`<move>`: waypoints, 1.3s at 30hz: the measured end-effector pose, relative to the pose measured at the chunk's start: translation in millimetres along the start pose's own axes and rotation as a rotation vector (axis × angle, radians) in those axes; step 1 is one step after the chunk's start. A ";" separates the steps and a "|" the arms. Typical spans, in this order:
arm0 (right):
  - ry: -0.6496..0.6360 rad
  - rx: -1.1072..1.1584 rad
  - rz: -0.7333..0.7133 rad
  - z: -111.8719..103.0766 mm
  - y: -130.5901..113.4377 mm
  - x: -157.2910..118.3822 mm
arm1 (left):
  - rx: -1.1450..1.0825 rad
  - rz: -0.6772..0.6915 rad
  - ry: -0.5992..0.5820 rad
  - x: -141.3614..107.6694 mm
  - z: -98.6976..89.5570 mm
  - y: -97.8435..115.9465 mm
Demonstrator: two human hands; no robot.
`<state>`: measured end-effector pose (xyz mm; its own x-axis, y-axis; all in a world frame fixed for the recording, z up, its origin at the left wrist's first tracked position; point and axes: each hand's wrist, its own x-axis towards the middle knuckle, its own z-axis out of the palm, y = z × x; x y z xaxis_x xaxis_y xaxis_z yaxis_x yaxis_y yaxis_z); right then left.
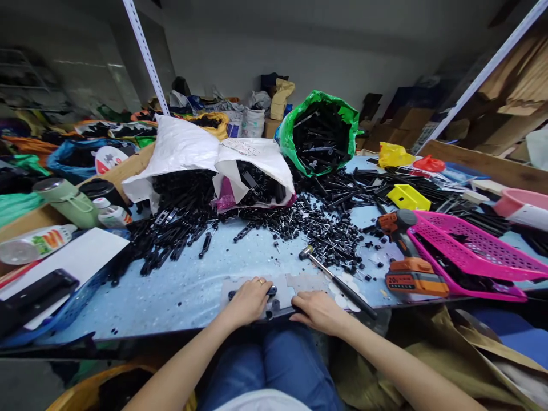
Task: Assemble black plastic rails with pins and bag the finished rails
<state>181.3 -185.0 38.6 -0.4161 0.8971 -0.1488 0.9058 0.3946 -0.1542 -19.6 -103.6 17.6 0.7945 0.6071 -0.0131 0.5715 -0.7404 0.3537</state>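
Note:
At the near edge of the table, my left hand (pixel 250 298) is closed on a small black plastic part (pixel 271 291), whose end shows past the fingertips. Much of that part is hidden under the palm. Below it, more short black pieces (pixel 272 310) lie on a flat grey plate (pixel 280 282). My right hand (pixel 319 310) rests just to the right, its fingers curled down over the table edge around something dark that I cannot make out. A hammer (pixel 338 282) with a dark handle lies right of the plate, its head pointing away from me.
Black plastic parts (pixel 171 240) and metal pins (pixel 329 240) are heaped beyond my hands. They spill from white sacks (pixel 184 142) and a green bag (pixel 355 125). An orange cordless drill (pixel 411 268) and pink basket (pixel 492 251) stand right; bottles (pixel 64 200) and a phone (pixel 38 299) lie left.

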 end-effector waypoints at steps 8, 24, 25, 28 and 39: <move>0.118 -0.153 0.048 10.7 -3.7 6.3 | -0.050 0.017 0.027 -0.2 0.2 5.7; 0.140 -0.242 0.044 0.4 0.0 14.0 | -0.068 -0.005 0.054 2.6 4.0 5.5; 0.124 -0.218 0.052 5.2 4.5 14.4 | -0.066 -0.017 0.019 10.4 2.0 6.3; 0.116 -0.150 0.088 12.9 17.8 18.5 | -0.082 -0.192 0.023 52.6 -5.5 5.1; 0.262 -0.149 0.451 -15.5 87.3 128.8 | -0.154 -0.426 0.296 103.6 -20.4 -24.5</move>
<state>208.0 -31.9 21.2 0.0328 0.9960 0.0834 0.9994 -0.0339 0.0119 44.5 -16.6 26.7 0.3945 0.9161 0.0710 0.7763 -0.3737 0.5076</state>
